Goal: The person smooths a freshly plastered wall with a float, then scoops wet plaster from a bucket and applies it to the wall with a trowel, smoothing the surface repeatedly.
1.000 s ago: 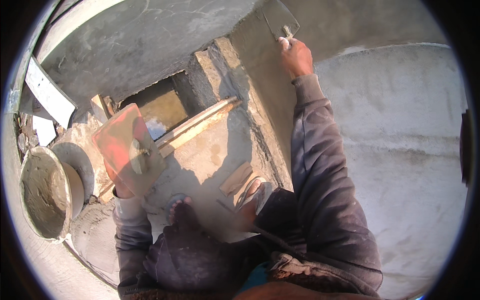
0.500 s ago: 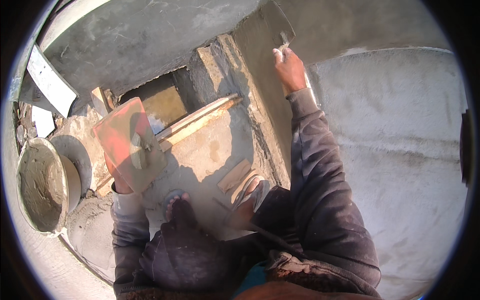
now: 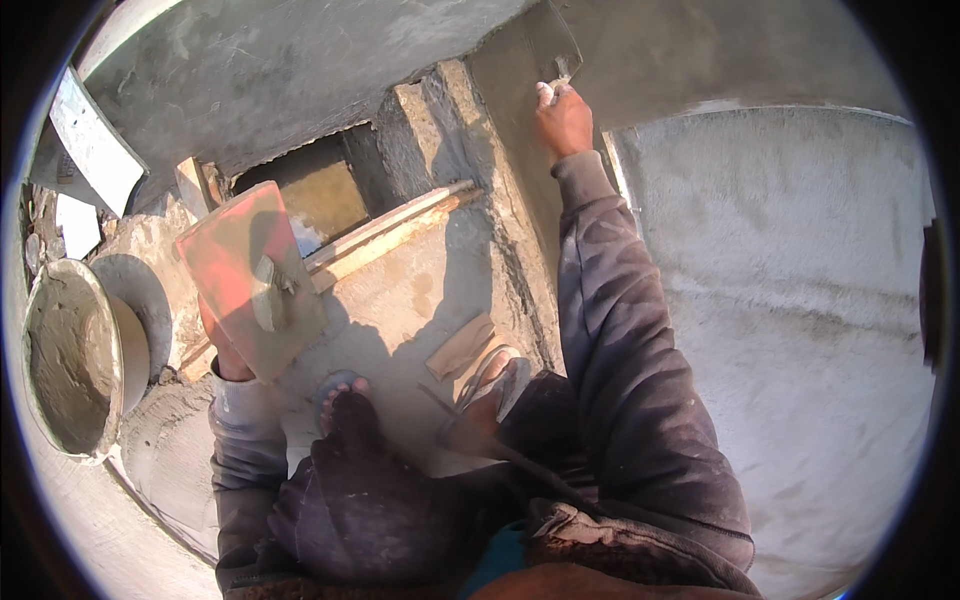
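Note:
From below, my left hand [image 3: 228, 348] grips a reddish, mortar-smeared hawk board [image 3: 222, 245], its fingers mostly hidden under the plate. A small lump of grey mortar [image 3: 267, 293] rests on the board. Farther up and to the right, my right hand [image 3: 566, 125] is closed round the handle of a trowel [image 3: 560, 72]. The trowel's blade lies against the damp grey plaster of the wall [image 3: 650, 55], near the inner corner, and blends with its colour.
A round bucket of wet mortar [image 3: 70, 360] stands at the left. Beyond the hawk is a rectangular opening [image 3: 320, 205] in the floor, with a wooden batten [image 3: 390, 235] along its near edge. White board pieces [image 3: 97, 140] lie far left. A brown flat piece [image 3: 460, 345] sits by my right foot.
The whole view has shifted slightly. My right forearm has swung a little to the left, with the trowel still on the wall. The hawk stays in my left hand.

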`<control>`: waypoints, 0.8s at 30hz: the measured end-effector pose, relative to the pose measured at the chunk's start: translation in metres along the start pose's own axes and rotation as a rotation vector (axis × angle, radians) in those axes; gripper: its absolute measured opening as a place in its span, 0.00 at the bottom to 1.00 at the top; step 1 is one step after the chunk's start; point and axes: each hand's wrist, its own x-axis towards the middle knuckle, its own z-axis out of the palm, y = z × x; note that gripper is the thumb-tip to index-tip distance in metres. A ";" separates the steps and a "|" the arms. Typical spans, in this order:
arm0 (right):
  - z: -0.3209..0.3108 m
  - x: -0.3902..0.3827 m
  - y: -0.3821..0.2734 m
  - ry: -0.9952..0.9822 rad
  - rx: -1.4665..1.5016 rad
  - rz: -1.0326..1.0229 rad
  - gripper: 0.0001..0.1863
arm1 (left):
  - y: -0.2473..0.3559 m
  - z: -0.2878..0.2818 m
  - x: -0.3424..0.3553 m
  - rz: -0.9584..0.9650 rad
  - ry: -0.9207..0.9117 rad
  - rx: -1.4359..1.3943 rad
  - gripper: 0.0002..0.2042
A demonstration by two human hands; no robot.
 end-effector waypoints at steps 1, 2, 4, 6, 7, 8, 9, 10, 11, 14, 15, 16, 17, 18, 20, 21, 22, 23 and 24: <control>0.000 0.001 0.002 0.012 -0.004 -0.015 0.20 | 0.001 0.000 0.001 0.004 -0.007 0.019 0.25; 0.001 0.003 0.004 0.023 -0.007 -0.031 0.20 | 0.002 0.000 0.000 0.004 -0.017 0.038 0.25; -0.001 0.006 0.002 0.041 0.015 -0.038 0.20 | 0.005 0.002 -0.001 0.004 -0.055 0.101 0.25; -0.005 0.008 0.003 0.049 0.062 -0.010 0.20 | 0.008 0.004 -0.001 0.001 -0.106 0.167 0.25; -0.007 0.009 0.005 0.054 0.059 -0.014 0.20 | 0.009 0.005 -0.002 -0.002 -0.130 0.193 0.25; -0.010 0.010 0.006 0.060 0.057 -0.018 0.20 | 0.009 0.007 -0.001 -0.004 -0.154 0.224 0.25; -0.011 0.013 0.008 0.066 0.061 -0.022 0.21 | 0.011 0.009 -0.002 -0.002 -0.174 0.247 0.25; -0.014 0.018 0.010 0.062 0.070 -0.033 0.21 | 0.012 0.011 -0.002 -0.005 -0.192 0.266 0.25; -0.019 0.023 0.013 0.059 0.079 -0.044 0.21 | 0.012 0.013 -0.002 -0.006 -0.206 0.280 0.25; -0.035 0.025 0.009 0.077 0.103 -0.043 0.20 | 0.014 0.014 -0.002 -0.006 -0.223 0.298 0.26; -0.041 0.025 0.008 0.093 0.111 -0.037 0.20 | 0.014 0.015 -0.001 -0.006 -0.226 0.294 0.26; -0.045 0.027 0.008 0.101 0.130 -0.069 0.21 | 0.013 0.015 -0.001 -0.004 -0.222 0.286 0.26; -0.048 0.025 0.009 0.151 0.132 -0.061 0.21 | 0.012 0.016 -0.002 -0.003 -0.209 0.263 0.26; -0.053 0.019 0.002 0.195 0.144 -0.057 0.21 | 0.012 0.016 -0.002 0.001 -0.188 0.244 0.26; -0.049 0.008 -0.004 0.220 0.145 -0.101 0.21 | 0.011 0.013 -0.004 0.010 -0.113 0.158 0.26; -0.047 0.001 0.001 0.206 0.122 -0.142 0.22 | 0.010 0.014 -0.005 0.018 -0.075 0.097 0.26; -0.042 -0.004 0.007 0.195 0.095 -0.185 0.22 | 0.007 0.014 -0.003 0.026 -0.038 0.027 0.26; -0.028 -0.008 0.015 0.193 0.027 -0.230 0.22 | 0.005 0.013 -0.002 0.035 -0.001 -0.044 0.26; -0.015 -0.014 0.016 0.118 0.020 -0.197 0.22 | 0.004 0.010 -0.002 0.045 0.038 -0.101 0.26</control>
